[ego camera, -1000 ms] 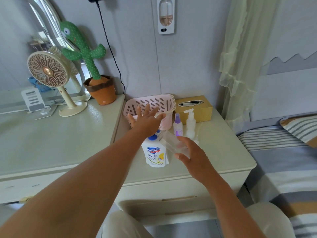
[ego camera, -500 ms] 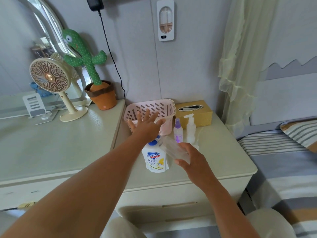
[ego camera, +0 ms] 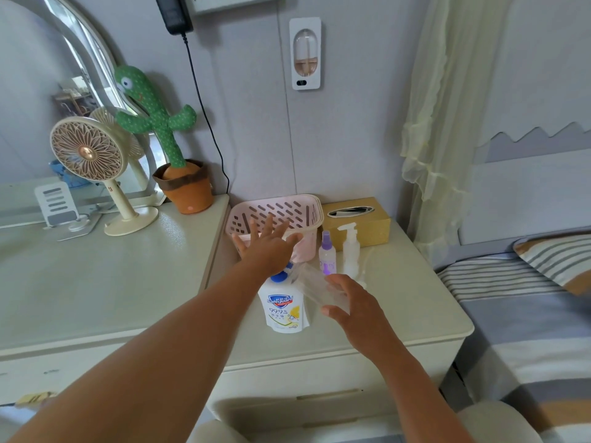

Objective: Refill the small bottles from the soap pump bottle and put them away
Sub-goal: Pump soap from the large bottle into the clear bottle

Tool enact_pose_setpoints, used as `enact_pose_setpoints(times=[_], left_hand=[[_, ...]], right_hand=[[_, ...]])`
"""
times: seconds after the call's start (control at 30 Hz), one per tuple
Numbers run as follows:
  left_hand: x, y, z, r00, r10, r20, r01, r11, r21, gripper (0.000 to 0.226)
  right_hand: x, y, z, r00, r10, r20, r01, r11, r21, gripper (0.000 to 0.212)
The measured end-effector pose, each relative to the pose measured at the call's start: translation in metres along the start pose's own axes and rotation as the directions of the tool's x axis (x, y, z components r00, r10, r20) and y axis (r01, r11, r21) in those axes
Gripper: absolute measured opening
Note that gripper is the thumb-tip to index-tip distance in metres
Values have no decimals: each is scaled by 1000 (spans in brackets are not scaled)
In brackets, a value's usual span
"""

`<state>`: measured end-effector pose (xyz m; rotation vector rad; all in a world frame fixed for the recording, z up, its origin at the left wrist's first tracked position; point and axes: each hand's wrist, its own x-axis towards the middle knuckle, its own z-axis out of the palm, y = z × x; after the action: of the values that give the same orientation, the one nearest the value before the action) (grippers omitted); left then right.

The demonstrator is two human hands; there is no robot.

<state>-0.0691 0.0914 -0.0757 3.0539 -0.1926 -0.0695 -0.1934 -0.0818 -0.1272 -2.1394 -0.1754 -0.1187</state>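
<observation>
Early days, I'd say: the left hand (ego camera: 267,247), fingers splayed flat, presses the soap pump bottle (ego camera: 284,310), the right hand (ego camera: 358,310) grips a clear small bottle (ego camera: 315,287) at its spout, and two more bottles (ego camera: 327,255) wait beside the basket (ego camera: 275,207).

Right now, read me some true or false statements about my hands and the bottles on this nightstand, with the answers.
1. The left hand lies flat, fingers spread, over the top of the soap pump bottle. True.
2. The right hand is empty. False: it holds a clear small bottle, tilted toward the pump.
3. The purple spray bottle lies inside the pink basket. False: it stands upright on the nightstand, beside the basket.
4. A tissue box sits beside the basket, against the wall. True.
</observation>
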Motion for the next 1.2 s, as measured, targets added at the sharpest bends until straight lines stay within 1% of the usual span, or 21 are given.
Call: enact_pose_setpoints(times=[0.13,0.23,0.33,0.5,0.53,0.6,0.63,0.7,0.73,0.83,0.93,1.1,1.2], left_hand=[[-6,7,-6,998,-66,-3,66,992,-106,52],[-11,9,-15,997,-67,-44,63,994,-83,57],[-10,9,-20,997,-56,-46,53,997,-53,58],[-4,4,-6,998,-45,-50,39,994,-102,57],[-1,1,-1,999,-30,-37,26,995,-101,58],[4,-3,5,1000,-4,-28,2,997,-73,70],[4,-3,6,1000,-9,-30,7,997,-79,70],[-1,1,1,999,-31,-36,27,994,-106,59],[-3,3,-2,998,-40,-44,35,993,-112,56],[-11,7,-14,995,-40,-88,34,997,-72,58],[-11,7,-18,996,-34,-85,30,999,-45,59],[-11,7,-10,996,-65,-57,59,994,-96,56],[-13,8,-9,997,-68,-43,64,994,-85,55]], right_hand=[[0,2,0,1000,-2,-1,2,1000,14,48],[0,0,0,1000,-2,-4,2,999,32,47],[2,-1,-2,1000,-13,-8,13,1000,27,47],[2,2,0,1000,-3,-3,4,1000,12,47],[2,3,1,1000,0,3,0,1000,7,47],[1,4,2,1000,6,12,-6,1000,3,48],[1,5,3,1000,7,12,-7,1000,6,48],[1,5,3,1000,4,12,-4,1000,11,48],[0,4,2,1000,0,10,0,1000,9,48],[-1,1,0,1000,-12,-4,12,1000,15,47],[0,0,-1,1000,-14,-13,15,1000,25,47],[0,3,3,1000,-3,-7,3,1000,25,46],[-1,2,3,1000,6,4,-6,1000,29,47]])
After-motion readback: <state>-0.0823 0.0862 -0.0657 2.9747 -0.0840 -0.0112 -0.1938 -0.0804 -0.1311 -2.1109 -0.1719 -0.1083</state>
